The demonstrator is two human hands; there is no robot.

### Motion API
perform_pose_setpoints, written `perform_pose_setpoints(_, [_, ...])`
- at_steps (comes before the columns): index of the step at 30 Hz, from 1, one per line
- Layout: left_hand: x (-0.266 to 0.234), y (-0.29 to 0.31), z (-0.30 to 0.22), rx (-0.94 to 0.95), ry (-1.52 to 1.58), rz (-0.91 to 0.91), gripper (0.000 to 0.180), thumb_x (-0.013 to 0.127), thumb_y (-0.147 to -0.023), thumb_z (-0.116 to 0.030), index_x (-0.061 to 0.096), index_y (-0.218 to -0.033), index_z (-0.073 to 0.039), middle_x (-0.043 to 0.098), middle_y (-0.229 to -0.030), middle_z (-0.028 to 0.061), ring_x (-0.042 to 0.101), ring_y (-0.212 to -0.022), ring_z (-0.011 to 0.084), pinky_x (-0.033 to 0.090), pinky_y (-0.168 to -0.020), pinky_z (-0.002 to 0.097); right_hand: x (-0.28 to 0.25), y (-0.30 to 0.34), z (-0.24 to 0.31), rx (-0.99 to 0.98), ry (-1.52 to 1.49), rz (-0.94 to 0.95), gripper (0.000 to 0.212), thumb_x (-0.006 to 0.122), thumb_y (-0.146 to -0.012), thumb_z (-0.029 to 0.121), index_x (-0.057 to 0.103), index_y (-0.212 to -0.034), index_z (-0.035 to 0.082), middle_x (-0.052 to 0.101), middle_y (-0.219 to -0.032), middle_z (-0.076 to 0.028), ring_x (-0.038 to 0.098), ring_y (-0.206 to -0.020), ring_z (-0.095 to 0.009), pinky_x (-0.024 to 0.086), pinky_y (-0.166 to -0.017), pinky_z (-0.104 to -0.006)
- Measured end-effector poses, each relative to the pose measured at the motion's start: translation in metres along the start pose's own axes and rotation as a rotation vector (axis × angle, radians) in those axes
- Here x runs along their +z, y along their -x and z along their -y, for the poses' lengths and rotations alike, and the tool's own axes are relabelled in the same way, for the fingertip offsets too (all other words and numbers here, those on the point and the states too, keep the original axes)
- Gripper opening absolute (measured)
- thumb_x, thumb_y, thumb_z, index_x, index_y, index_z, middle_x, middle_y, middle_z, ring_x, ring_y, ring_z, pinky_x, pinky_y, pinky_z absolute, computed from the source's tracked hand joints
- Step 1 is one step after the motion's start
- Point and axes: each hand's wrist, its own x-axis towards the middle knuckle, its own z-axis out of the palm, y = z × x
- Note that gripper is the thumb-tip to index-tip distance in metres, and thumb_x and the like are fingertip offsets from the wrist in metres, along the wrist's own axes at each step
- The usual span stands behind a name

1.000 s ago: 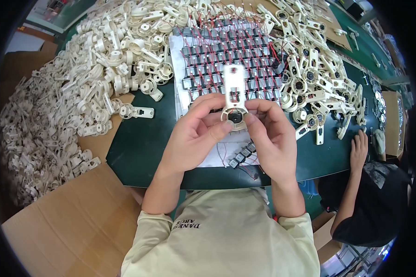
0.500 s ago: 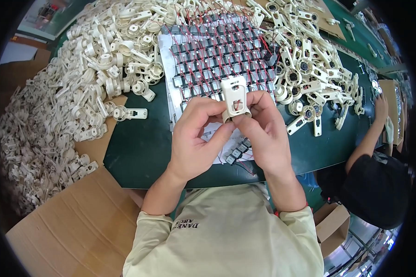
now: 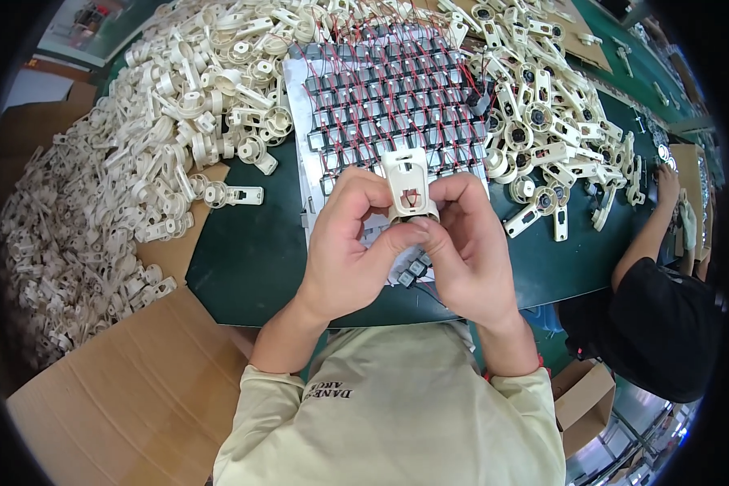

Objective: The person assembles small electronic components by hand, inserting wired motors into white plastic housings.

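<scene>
Between my two hands is a cream plastic housing [image 3: 407, 174], its slotted narrow end pointing away from me. A bit of red wire shows in its opening. My left hand [image 3: 348, 243] grips the left side, and my right hand [image 3: 471, 243] grips the right, with both thumbs pressed together at the near end. That end is partly hidden by the thumbs. Just beyond the hands, rows of small dark motor-like blocks with red wires [image 3: 389, 105] lie on a white sheet [image 3: 300, 121]. A few more dark blocks [image 3: 413, 270] sit below my hands.
A large heap of cream plastic parts [image 3: 178, 105] covers the left. Similar parts with black round inserts [image 3: 539, 121] lie at the right on the green table [image 3: 243, 251]. An open cardboard box [image 3: 138, 389] stands near left. A co-worker's arm [image 3: 648, 235] reaches in at right.
The housing has come slightly nearer to me and its far end has tipped lower. My thumbs have closed together over its near end. The view has shifted a little.
</scene>
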Motion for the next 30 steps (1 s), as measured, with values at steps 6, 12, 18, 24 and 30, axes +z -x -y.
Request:
perform_pose_setpoints(6, [-0.006, -0.01, -0.022, -0.057, -0.129, 0.023, 0.045, 0.075, -0.076, -0.001, 0.058, -0.118, -0.002, 0.055, -0.105, 0.0081, 0.057, -0.092, 0.0156, 0.049, -0.082, 0.0282, -0.027, -0.014, 0.014, 0.018, -0.011, -0.12, 0.024, 0.067, -0.088, 0.006, 0.057, -0.109, 0.001, 0.062, -0.093, -0.001, 0.056, -0.083, -0.008, 0.046, -0.074, -0.0236])
perform_pose_setpoints(12, [-0.039, -0.009, -0.015, -0.12, -0.257, -0.069, 0.033, 0.066, -0.083, 0.003, 0.061, -0.115, -0.001, 0.056, -0.111, 0.0079, 0.059, -0.094, 0.0135, 0.05, -0.081, 0.0264, -0.117, -0.036, 0.0, -0.138, 0.297, -0.589, 0.035, 0.061, -0.093, 0.008, 0.051, -0.124, -0.006, 0.06, -0.117, -0.013, 0.06, -0.105, -0.015, 0.047, -0.09, -0.0259])
perform_pose_setpoints(18, [-0.071, -0.001, -0.009, -0.194, -0.473, -0.254, 0.02, 0.064, -0.088, -0.002, 0.063, -0.108, 0.001, 0.061, -0.1, 0.0062, 0.061, -0.084, 0.0107, 0.049, -0.077, 0.0232, -0.088, 0.023, -0.002, 0.063, 0.604, -0.327, 0.01, 0.061, -0.089, 0.003, 0.066, -0.097, -0.002, 0.068, -0.088, -0.007, 0.062, -0.081, -0.011, 0.049, -0.074, -0.0258])
perform_pose_setpoints(24, [-0.138, 0.036, 0.001, -0.4, -0.826, -0.499, 0.019, 0.064, -0.091, -0.013, 0.065, -0.105, -0.001, 0.064, -0.084, 0.0046, 0.057, -0.071, 0.0095, 0.047, -0.066, 0.0237, -0.04, 0.057, -0.002, -0.116, 0.773, 0.218, 0.016, 0.072, -0.077, 0.003, 0.068, -0.092, 0.003, 0.065, -0.085, -0.01, 0.063, -0.073, -0.026, 0.051, -0.064, -0.0339])
perform_pose_setpoints(30, [-0.136, 0.048, 0.013, -0.42, -0.82, -0.482, 0.021, 0.065, -0.09, -0.015, 0.064, -0.104, 0.001, 0.065, -0.081, 0.0067, 0.058, -0.069, 0.0124, 0.048, -0.064, 0.0256, -0.021, 0.055, -0.007, -0.223, 1.021, 0.474, 0.027, 0.067, -0.077, 0.006, 0.063, -0.104, 0.005, 0.059, -0.105, -0.01, 0.056, -0.083, -0.025, 0.049, -0.072, -0.0347])
